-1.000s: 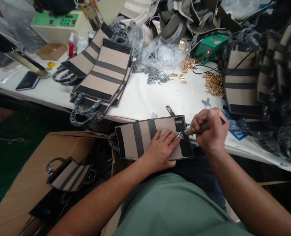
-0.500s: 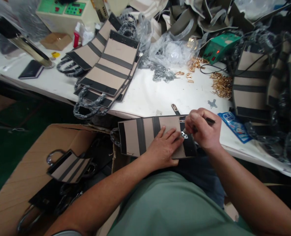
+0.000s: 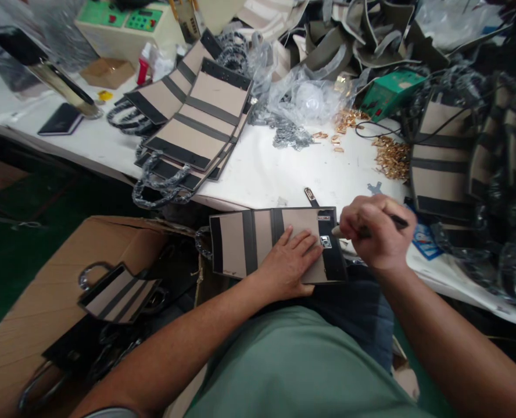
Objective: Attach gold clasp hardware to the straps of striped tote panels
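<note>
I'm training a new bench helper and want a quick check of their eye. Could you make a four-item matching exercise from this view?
1. Left hand
2. Gold-coloured pieces
3. Right hand
4. Cardboard box

A. Closed around a pen-like tool
B. At the picture's lower left
C. Spread on a striped panel
D. Heaped on the white table

Pairs: 1-C, 2-D, 3-A, 4-B

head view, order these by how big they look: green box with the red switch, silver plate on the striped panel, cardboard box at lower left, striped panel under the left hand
1. cardboard box
2. striped panel
3. green box
4. silver plate
</note>
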Demonstrator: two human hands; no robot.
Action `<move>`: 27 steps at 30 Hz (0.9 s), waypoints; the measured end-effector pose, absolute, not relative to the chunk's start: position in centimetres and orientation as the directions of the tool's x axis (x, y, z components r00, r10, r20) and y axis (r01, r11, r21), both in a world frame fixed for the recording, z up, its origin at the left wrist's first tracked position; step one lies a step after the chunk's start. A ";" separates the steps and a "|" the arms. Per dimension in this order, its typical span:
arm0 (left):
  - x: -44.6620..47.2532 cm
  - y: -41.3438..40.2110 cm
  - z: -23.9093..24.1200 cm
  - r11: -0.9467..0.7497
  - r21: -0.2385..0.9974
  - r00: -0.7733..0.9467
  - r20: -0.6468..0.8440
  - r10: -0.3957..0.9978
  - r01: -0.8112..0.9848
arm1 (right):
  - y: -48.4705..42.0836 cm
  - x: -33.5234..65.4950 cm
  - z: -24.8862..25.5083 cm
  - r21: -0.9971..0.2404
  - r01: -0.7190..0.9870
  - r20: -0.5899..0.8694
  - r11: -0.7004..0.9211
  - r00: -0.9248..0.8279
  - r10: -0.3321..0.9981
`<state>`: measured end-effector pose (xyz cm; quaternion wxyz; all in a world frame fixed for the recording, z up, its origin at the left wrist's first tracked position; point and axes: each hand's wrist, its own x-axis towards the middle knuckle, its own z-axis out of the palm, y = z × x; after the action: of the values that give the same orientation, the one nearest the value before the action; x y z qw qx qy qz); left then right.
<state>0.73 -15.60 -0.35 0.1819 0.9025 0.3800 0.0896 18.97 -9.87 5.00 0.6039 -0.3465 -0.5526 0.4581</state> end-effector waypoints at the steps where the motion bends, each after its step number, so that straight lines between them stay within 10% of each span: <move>1: 0.7 -15.6 -0.4 -0.646 0.400 0.698 0.022 0.716 0.650 | -10.0 18.7 5.1 -0.914 -0.198 0.365 0.354 -0.021 0.931; 17: 0.9 -15.5 0.4 -0.624 0.388 0.683 -0.020 0.730 0.679 | -9.9 19.2 3.0 -0.976 -0.038 0.216 0.214 -0.061 0.974; 24: 0.6 -15.6 -0.4 -0.632 0.404 0.678 0.039 0.734 0.661 | -19.0 25.4 1.6 -0.894 0.299 -0.366 -0.332 -0.061 0.929; 27: 0.6 -15.6 -0.8 -0.637 0.421 0.671 0.084 0.736 0.646 | -21.2 25.4 -1.7 -0.842 0.148 -0.520 -0.519 0.036 0.853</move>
<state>0.60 -15.55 -0.81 0.1810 0.8961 0.3856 0.1248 25.44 -21.17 -1.70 0.3050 -0.6521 -0.3839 0.5783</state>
